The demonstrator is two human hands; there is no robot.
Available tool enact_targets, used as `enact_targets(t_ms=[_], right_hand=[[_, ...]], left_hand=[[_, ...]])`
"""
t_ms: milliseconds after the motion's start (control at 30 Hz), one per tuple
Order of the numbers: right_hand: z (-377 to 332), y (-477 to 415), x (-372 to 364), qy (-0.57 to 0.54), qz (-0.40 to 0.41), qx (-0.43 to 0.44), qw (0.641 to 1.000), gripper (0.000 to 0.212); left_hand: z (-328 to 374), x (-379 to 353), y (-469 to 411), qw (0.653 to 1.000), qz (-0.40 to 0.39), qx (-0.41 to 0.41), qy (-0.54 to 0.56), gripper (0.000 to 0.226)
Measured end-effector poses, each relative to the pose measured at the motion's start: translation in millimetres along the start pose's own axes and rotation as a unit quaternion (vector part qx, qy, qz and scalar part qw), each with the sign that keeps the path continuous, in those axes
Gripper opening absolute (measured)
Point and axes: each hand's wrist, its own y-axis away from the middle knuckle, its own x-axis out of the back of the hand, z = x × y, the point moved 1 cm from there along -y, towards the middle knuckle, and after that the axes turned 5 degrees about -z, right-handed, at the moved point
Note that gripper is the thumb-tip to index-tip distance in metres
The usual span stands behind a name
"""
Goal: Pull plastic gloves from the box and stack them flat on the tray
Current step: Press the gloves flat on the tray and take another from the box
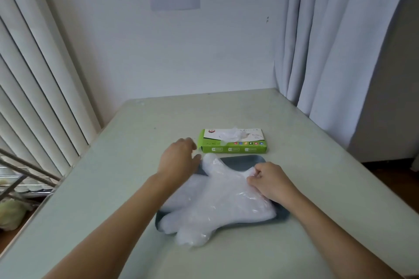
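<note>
A green and white glove box (233, 141) lies on the table, with a crumpled clear glove (230, 135) poking out of its top slot. In front of it sits a dark grey tray (244, 159) covered by a pile of clear plastic gloves (215, 201), whose fingers hang over the tray's near left edge. My left hand (179, 158) hovers between the box and the tray's far left corner, fingers relaxed and holding nothing. My right hand (267, 181) rests on the pile's right side and pinches the plastic with curled fingers.
The pale green table (136, 147) ends at a white wall behind the box. Vertical blinds (34, 97) run along the left edge, and a curtain (340, 52) hangs at the back right. A metal rack (20, 174) stands low on the left.
</note>
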Motion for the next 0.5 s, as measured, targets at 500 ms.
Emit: enact_targets(t_ms=[500], right_hand=[[-19,24,-3,0.064,0.026,0.251,0.966,0.054]], left_hand=[[16,-59,45,0.938,-0.308,-0.129,-0.089,0.109]])
